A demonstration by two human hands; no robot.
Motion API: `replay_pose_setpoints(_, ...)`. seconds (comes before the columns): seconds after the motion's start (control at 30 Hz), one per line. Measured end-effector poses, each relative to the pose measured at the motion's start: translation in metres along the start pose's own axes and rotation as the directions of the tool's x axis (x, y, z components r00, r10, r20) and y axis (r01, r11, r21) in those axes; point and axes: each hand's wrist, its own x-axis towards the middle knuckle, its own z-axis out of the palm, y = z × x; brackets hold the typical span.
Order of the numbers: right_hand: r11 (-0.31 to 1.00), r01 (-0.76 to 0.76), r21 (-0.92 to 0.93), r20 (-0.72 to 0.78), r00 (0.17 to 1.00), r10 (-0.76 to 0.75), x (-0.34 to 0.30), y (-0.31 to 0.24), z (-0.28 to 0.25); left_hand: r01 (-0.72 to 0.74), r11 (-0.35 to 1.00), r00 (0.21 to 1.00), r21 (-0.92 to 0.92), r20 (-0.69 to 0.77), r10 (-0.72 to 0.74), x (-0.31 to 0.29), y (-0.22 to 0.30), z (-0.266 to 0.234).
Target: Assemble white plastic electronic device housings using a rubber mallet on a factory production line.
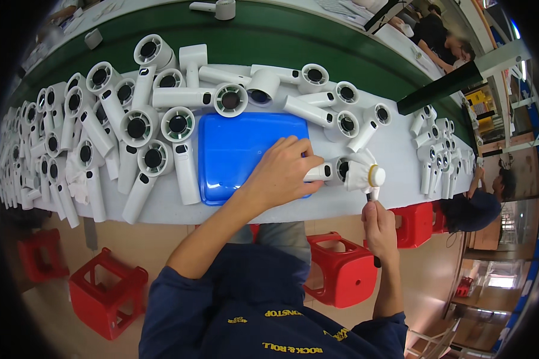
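Note:
My left hand (283,170) is closed around the handle of a white handheld fan (318,173), over the right edge of a blue plastic tray or lid (227,158). The fan's round head points right. In my right hand (379,228) is the dark handle of a tool with a white, cloth-like head (360,176) and a yellow-ringed round end. That head is up against the fan's head, partly covering it; whether they touch, I cannot tell. More white handheld fans (178,124) lie close to the blue piece.
Many fans crowd the left of the white table (389,191), with another group (440,146) at its right. A green conveyor belt (317,39) runs behind. A dark post (440,88) rises at right. Red stools (341,269) stand below. Other people sit at the far side and right.

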Motion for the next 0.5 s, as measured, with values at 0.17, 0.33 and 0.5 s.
replay_pose_setpoints(0.17, 0.992, -0.061, 0.109, -0.023, 0.998, 0.064, -0.002, -0.016, -0.023, 0.003, 1.0, 1.0, -0.023, -0.014, -0.004, -0.003, -0.004, 0.002)
replay_pose_setpoints(0.33, 0.972, 0.086, 0.217, -0.18, 0.983, -0.047, -0.005, 0.014, -0.022, -0.005, 0.999, 1.0, -0.044, -0.025, 0.004, 0.001, -0.004, 0.002)
replay_pose_setpoints(0.5, 0.981, -0.193, 0.033, 0.114, 0.976, 0.188, -0.002, -0.017, -0.023, -0.003, 0.999, 1.0, -0.037, -0.022, 0.002, -0.003, -0.004, 0.002)
